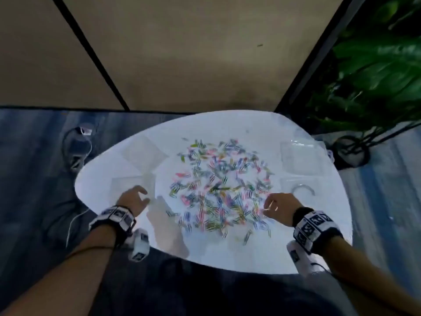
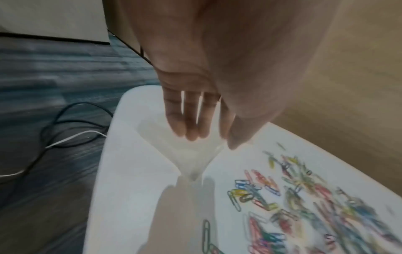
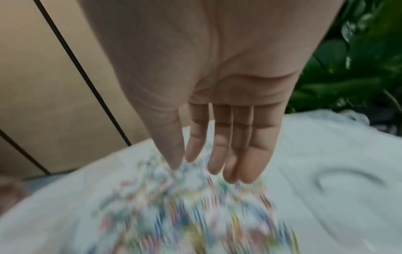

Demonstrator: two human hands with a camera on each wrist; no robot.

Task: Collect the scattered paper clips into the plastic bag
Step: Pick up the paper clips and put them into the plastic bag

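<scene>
While both the left hand (image 1: pixel 134 198) and right hand (image 1: pixel 279 205) hover slack-fingered, countless paper clips (image 1: pixel 218 185) scatter.

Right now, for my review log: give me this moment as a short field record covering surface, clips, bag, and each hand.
surface: white table
paper clips: many, coloured, scattered across the table's middle
plastic bag: clear, on the table's left side, near the left hand; contact unclear
left hand: fingers straight, over the bag, holding nothing
right hand: fingers extended, at the right edge of the clips; no clip visibly held
progress: no clips seen in the bag
</scene>
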